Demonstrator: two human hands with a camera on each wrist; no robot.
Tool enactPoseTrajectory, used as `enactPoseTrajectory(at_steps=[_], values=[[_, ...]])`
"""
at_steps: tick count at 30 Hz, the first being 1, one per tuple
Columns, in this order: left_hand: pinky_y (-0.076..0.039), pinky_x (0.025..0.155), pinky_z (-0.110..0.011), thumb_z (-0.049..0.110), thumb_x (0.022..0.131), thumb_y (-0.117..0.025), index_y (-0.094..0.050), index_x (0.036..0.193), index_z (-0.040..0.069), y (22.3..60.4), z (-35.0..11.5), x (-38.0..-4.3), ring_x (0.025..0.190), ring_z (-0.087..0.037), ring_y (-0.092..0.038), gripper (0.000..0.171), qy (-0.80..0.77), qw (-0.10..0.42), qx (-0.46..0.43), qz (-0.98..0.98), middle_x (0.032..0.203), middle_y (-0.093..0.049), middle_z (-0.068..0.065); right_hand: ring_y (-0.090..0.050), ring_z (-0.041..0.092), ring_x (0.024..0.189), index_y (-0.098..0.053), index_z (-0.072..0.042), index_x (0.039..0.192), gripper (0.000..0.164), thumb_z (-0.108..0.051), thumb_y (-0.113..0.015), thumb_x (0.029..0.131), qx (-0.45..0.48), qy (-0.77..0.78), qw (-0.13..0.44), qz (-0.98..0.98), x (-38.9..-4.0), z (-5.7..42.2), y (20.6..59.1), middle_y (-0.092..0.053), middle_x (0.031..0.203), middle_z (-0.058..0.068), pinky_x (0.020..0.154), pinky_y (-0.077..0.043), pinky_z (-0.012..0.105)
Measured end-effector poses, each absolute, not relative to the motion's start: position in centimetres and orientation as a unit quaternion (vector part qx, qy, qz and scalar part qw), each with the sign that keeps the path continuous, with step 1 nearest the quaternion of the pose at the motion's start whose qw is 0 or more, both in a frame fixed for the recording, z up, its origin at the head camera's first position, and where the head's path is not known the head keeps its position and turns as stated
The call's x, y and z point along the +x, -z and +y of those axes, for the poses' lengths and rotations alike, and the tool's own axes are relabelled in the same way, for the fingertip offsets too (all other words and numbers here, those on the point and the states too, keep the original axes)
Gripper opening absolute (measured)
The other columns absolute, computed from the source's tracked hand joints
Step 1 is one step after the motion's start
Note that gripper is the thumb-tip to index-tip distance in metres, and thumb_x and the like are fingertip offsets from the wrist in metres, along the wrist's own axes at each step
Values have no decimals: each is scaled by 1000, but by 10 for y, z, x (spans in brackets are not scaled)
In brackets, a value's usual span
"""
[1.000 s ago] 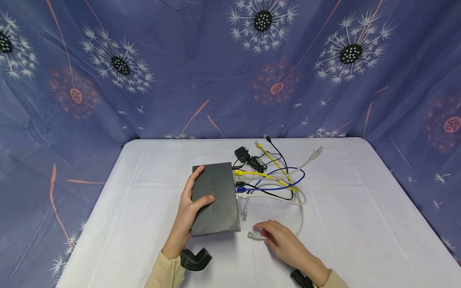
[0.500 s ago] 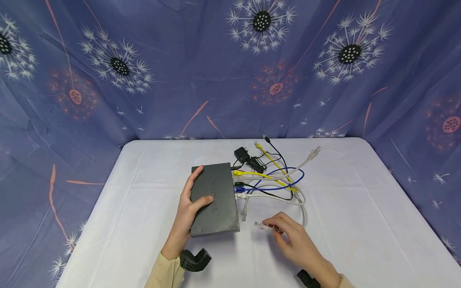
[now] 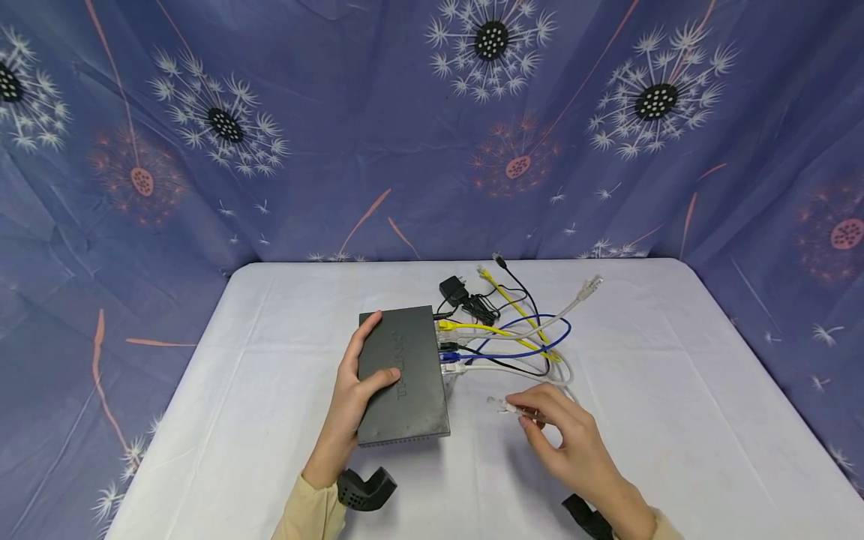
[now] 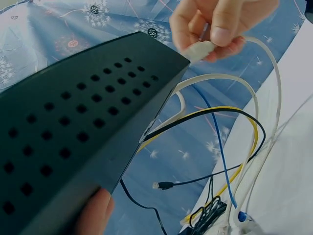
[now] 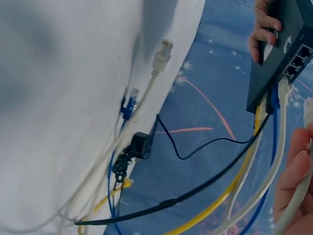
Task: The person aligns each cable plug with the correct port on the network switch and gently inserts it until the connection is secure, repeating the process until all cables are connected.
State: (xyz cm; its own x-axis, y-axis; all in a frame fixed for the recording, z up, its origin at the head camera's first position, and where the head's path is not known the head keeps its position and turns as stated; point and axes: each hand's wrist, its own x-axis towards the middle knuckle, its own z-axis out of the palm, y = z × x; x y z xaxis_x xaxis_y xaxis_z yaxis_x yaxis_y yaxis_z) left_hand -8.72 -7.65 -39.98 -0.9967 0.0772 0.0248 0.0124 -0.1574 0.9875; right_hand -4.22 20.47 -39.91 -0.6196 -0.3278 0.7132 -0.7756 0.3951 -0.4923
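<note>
My left hand [image 3: 352, 401] grips a dark network switch [image 3: 408, 409] by its left side, thumb across the lid with its raised lettering. Yellow, black, blue [image 3: 451, 358] and white plugs sit in its right-hand side. In the right wrist view, several bare ports [image 5: 297, 62] show beside the plugged cables. My right hand [image 3: 570, 442] pinches the clear-tipped plug of a white Ethernet cable [image 3: 505, 407], to the right of the switch and apart from it. From the left wrist, the plug [image 4: 199, 50] appears near the switch's corner, its tip partly hidden.
A black power adapter [image 3: 453, 289] with bundled cord lies behind the switch. Loose cable ends rest at the back: a yellow cable [image 3: 499, 285], a black plug [image 3: 499, 260] and a white plug [image 3: 590, 286]. Cables loop across the white tabletop [image 3: 675, 420]; a patterned cloth [image 3: 364, 135] hangs behind.
My right hand has picked the white cable's plug up and carried it right and away from me, straightening it toward the switch. My left hand and the switch have barely moved.
</note>
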Motion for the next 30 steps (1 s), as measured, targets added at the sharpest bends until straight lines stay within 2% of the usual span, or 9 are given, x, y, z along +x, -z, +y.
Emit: enactPoseTrajectory(at_steps=[3,20,30], values=[[-22,100,-50,1,79,-64,-40,145,34,399,-76,-87,134,-21,-25,77,-764,26,32,644,151,-24,7,-52,10,71,-67,4,99,30,-22,-53,99,351,-430,281,-783,-43,203,391,-62,88,7,58,-42,16],[-18,101,-50,0,78,-64,-40,145,33,395,-75,-84,134,-21,-26,78,-760,18,29,649,150,-26,7,-50,11,67,-67,8,86,24,-14,-62,94,392,-422,379,-724,-54,209,357,-62,82,12,53,-33,17],[-17,102,-51,1,78,-65,-41,144,36,391,-72,-83,134,-19,-25,78,-760,16,29,649,150,-27,10,-51,7,65,-68,7,88,28,-20,-64,93,372,-404,377,-746,-55,214,355,-63,83,11,52,-32,16]])
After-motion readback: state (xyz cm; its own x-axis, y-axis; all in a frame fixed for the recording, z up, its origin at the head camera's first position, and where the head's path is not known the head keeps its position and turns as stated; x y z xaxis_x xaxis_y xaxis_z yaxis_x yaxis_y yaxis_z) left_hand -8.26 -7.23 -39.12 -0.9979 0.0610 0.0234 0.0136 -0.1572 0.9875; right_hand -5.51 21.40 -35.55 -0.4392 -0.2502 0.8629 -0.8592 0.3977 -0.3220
